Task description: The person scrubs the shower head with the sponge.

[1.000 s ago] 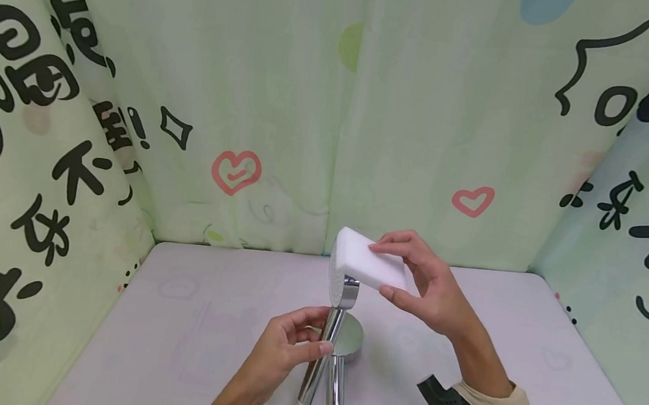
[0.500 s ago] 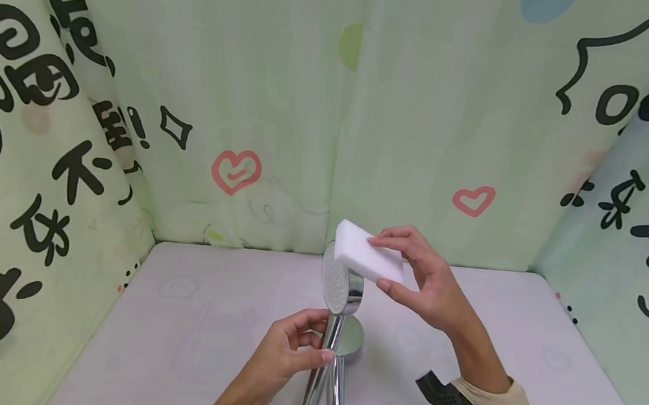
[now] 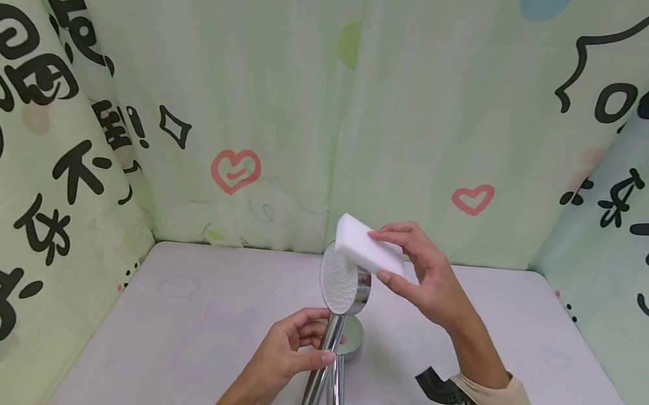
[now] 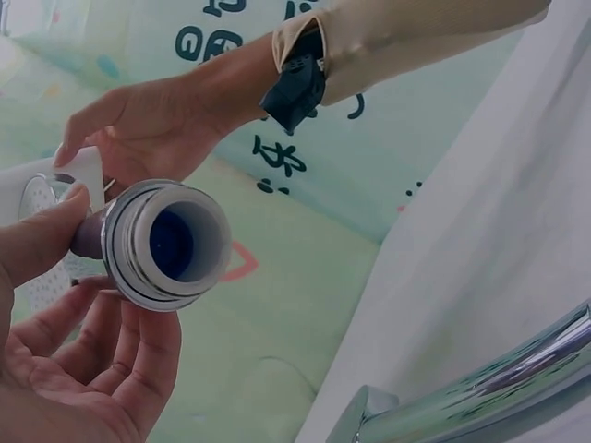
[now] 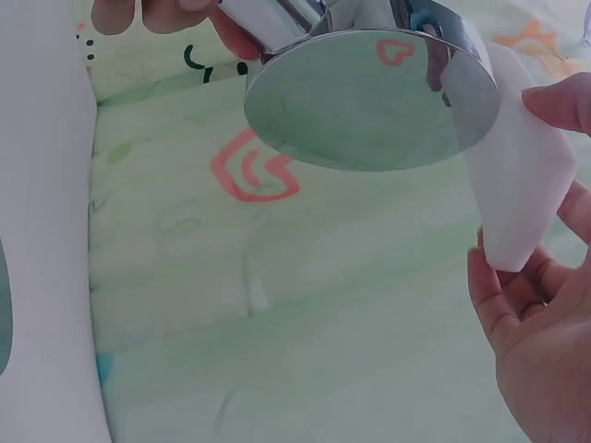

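Observation:
A chrome shower head (image 3: 339,282) with a white nozzle face is held up by its handle, pinched between the thumb and fingers of my left hand (image 3: 295,353). Its face points toward the left in the head view. My right hand (image 3: 426,274) grips a white sponge block (image 3: 368,246) between thumb and fingers. The block lies against the upper rim of the shower head and covers part of it. In the left wrist view the handle's open threaded end (image 4: 166,245) faces the camera. The right wrist view shows the shiny back (image 5: 369,101) of the shower head with the sponge at its edge.
Below and behind the held shower head, a second chrome piece with a round disc (image 3: 352,337) and a bar (image 3: 335,399) rises from the front of the white table (image 3: 200,334). Pale green printed curtains (image 3: 286,107) enclose the table at the back and sides.
The sponge and my right hand have moved slightly upward. The shower head has turned so that more of its nozzle face shows. My left hand keeps its hold on the handle.

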### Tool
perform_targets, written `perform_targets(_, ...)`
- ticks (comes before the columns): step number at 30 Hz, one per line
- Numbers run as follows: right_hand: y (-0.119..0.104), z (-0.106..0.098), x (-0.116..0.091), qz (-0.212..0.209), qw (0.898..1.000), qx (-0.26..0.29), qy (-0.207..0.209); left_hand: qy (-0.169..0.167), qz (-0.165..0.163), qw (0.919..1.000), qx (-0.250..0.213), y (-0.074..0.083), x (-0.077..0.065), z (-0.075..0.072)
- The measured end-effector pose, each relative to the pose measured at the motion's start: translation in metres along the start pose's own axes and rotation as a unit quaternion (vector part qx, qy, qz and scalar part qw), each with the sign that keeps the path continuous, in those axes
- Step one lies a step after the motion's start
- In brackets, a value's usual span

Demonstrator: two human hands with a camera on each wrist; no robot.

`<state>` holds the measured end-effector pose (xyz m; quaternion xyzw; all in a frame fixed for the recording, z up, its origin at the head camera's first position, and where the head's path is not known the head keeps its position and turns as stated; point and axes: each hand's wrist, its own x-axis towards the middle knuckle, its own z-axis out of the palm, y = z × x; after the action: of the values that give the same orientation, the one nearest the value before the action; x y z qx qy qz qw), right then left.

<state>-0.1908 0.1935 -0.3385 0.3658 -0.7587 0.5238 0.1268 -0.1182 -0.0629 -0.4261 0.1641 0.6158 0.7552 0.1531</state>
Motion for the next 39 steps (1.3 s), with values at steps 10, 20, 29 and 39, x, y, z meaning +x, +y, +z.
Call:
perform_targets(10, 0.002, 0.001, 0.002, 0.016, 1.000, -0.003, 0.019, 0.012, -0.002, 0.9999, -0.008, 0.000, -0.001, 0.000)
perform_targets(20, 0.006, 0.005, -0.001, 0.030, 0.999, -0.013, 0.025, 0.018, -0.009, 0.9998, -0.003, 0.003, -0.004, 0.002)
perform_targets(29, 0.006, 0.009, -0.007, 0.029, 0.999, 0.005, 0.033, 0.026, -0.010, 0.9996, 0.006, 0.006, -0.004, 0.001)
perform_targets(39, 0.006, 0.011, -0.012, 0.032, 0.999, 0.009, 0.035, 0.022, -0.018, 0.9995, 0.012, 0.008, -0.006, -0.001)
